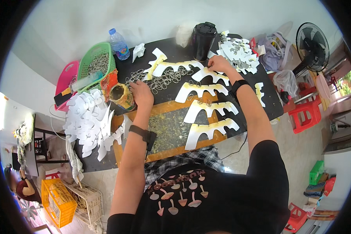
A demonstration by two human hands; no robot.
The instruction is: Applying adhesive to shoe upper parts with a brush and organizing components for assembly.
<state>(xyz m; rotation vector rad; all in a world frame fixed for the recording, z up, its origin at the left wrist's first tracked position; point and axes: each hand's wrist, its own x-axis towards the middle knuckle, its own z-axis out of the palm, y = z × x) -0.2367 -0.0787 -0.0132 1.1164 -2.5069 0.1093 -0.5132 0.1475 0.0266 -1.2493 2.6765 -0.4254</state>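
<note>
My left hand [141,94] is at the left end of a pile of oval metal rings [171,79], fingers drawn together at the rings; whatever they pinch is too small to make out. Beside it stands a glue-crusted tin [122,96]. My right hand [219,64] reaches to the far side, its fingertips pressed together over the upper edge of a white scalloped cutout [211,76]; what they hold is hidden. Nearer me lie more white cutouts with yellowish glued edges [202,91], in a column. Rings rest on some of them, including a middle cutout [210,110].
At left, loose white cutouts [87,123] are heaped beside a green basket of rings [94,64] and a pink basket [67,78]. A water bottle [119,45] and black tumbler [204,41] stand at the back. Stacked cutouts [238,54] and a fan [312,46] are at right.
</note>
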